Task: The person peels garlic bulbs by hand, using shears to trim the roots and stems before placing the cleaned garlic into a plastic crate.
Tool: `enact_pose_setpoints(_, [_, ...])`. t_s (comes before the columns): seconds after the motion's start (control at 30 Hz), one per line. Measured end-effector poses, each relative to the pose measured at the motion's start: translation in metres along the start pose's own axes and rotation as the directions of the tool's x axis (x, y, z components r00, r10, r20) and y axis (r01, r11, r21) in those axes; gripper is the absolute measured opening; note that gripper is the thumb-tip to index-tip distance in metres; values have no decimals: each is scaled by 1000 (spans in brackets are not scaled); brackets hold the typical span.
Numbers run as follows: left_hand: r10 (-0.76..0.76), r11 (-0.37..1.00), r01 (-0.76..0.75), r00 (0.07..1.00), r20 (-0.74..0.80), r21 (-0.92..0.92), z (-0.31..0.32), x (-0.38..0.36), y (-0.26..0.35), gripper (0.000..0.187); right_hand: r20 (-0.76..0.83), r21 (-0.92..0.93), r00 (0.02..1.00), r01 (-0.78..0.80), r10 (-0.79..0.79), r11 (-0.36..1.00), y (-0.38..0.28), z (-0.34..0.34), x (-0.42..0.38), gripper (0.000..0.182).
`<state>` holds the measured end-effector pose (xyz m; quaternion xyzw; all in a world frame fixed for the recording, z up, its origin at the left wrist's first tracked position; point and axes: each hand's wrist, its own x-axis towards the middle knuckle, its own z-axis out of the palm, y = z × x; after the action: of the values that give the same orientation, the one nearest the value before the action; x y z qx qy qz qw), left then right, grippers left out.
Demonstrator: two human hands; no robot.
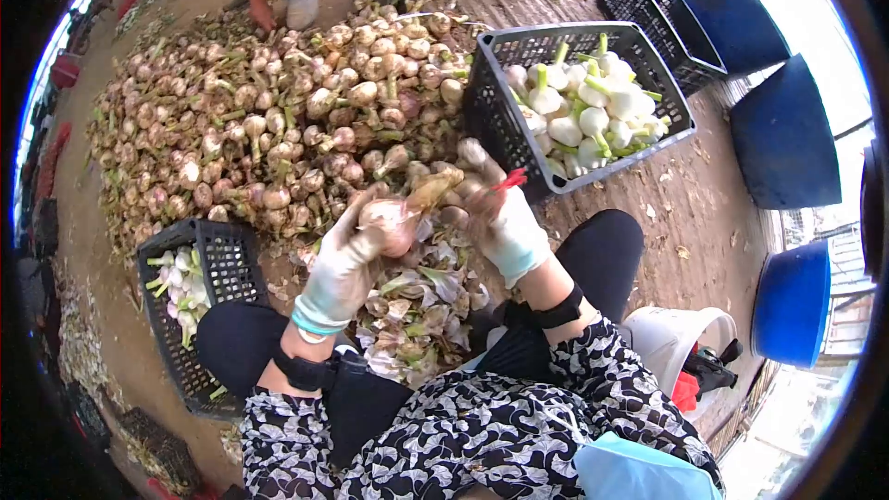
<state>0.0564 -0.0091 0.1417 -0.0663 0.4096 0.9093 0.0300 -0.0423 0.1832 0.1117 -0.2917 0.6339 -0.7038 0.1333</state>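
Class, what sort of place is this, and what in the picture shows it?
Probably a garlic-cleaning shed or yard: a large heap of soiled bulbs, a black crate of clean white ones, and a pile of stripped skins.

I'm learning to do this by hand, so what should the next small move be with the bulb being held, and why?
Probably strip the dry brown stem skin with the right hand while the left hand steadies the bulb. That skin seems attached, the right hand is beside it, and the bulbs in the large crate look white and clean.
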Motion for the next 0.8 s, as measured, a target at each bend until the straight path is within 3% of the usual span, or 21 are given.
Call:
enact_pose_setpoints(0.03, [67, 956, -32, 991, -112, 293, 8, -3, 5, 68, 27, 528, 976, -197, 215, 826, 15, 4, -5, 42])
enact_pose_setpoints(0.07, [229, 798, -124, 968, -106, 590, 11, -3, 5, 69, 167, 875, 911, -314, 378, 368, 24, 10, -11, 41])
enact_pose_setpoints(0.1, [321, 665, -197, 946, -37, 720, 7, -3, 2, 69, 236, 874, 902, -360, 361, 327, 16, 20, -8, 33])
enact_pose_setpoints(0.13, [393, 509, -253, 919, 40, 823, 2, -5, -3, 70, -18, 686, 896, -312, 444, 657, 5, 39, -18, 32])
enact_pose_setpoints(0.17, [457, 259, -287, 878, 145, 922, 2, -6, -3, 72, -26, 592, 890, -353, 454, 725, 13, 44, -17, 30])
enact_pose_setpoints(0.2, [459, 185, -326, 863, 212, 927, 3, -5, -3, 76, -41, 489, 887, -383, 459, 784, 19, 47, -14, 29])
enact_pose_setpoints(0.27, [491, 137, -382, 828, 272, 914, 10, -9, -4, 79, -100, 466, 897, -339, 430, 817, 19, 61, -8, 28])
enact_pose_setpoints(0.3, [481, 175, -337, 849, 219, 925, 10, -8, -5, 80, -166, 432, 902, -296, 398, 852, 14, 64, -4, 26])
enact_pose_setpoints(0.33, [499, 112, -366, 824, 266, 924, 12, -8, -1, 80, -202, 30, 944, -259, 259, 966, 11, 60, -5, 23])
enact_pose_setpoints(0.4, [491, 196, -354, 843, 221, 914, 5, -8, -4, 79, -227, 4, 939, -264, 258, 965, -17, 59, 4, 24])
enact_pose_setpoints(0.43, [495, 165, -374, 832, 252, 912, 4, -8, -3, 77, -155, -161, 921, -379, 356, 911, -24, 52, 6, 23])
enact_pose_setpoints(0.53, [466, 194, -356, 854, 234, 914, 8, -11, 1, 78, -191, 216, 960, -165, 207, 962, -3, 60, 6, 24])
enact_pose_setpoints(0.6, [452, 395, -358, 878, 160, 846, 14, -13, -2, 80, -161, 85, 968, -183, 195, 979, 1, 55, 5, 27])
enact_pose_setpoints(0.77, [384, 499, -321, 915, 127, 805, 15, -16, -7, 76, -227, 162, 958, -138, 173, 977, 10, 51, 0, 23])
enact_pose_setpoints(0.8, [374, 476, -276, 923, 92, 835, 11, -19, -7, 74, 2, -1, 964, -267, 267, 964, 5, 35, 1, 22])
